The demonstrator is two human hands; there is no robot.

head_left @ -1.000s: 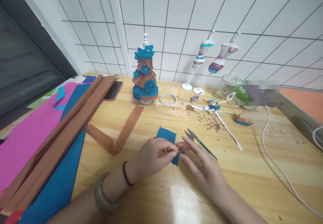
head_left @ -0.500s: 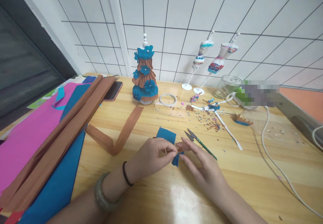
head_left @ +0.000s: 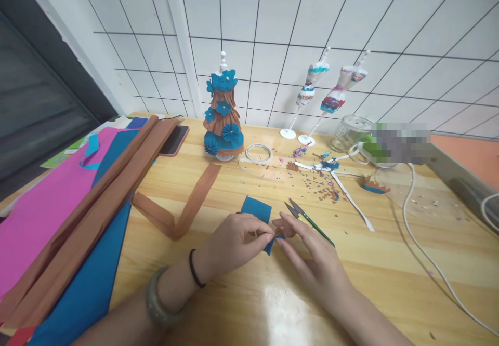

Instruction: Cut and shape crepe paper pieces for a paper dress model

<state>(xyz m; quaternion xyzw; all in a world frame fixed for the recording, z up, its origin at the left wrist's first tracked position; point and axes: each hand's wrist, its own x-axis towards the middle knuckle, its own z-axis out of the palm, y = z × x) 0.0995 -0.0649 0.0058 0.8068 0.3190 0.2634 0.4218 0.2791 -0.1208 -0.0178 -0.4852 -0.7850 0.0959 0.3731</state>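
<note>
Between my fingertips is a small pleated piece of blue and brown crepe paper (head_left: 270,245). My left hand (head_left: 241,239) pinches it from the left with thumb and forefinger. On the other side, my right hand (head_left: 312,247) has its thumb and fingers closed on the paper's right edge. Some of the piece is hidden behind the fingers. A flat blue paper strip (head_left: 256,208) lies just beyond my left hand. Thread snips with dark blades and green handles (head_left: 307,220) rest beside my right fingers.
A dress form in blue and brown paper ruffles (head_left: 224,112) stands at the back, near a tape roll (head_left: 259,154). Two slimmer forms stand behind paper scraps (head_left: 325,185). Brown and coloured paper sheets (head_left: 89,205) cover the left side. A white cable (head_left: 407,221) crosses the right.
The blue pleated end between my fingers has shifted and folded, so less of it hangs below them. Both hands stay in nearly the same place.
</note>
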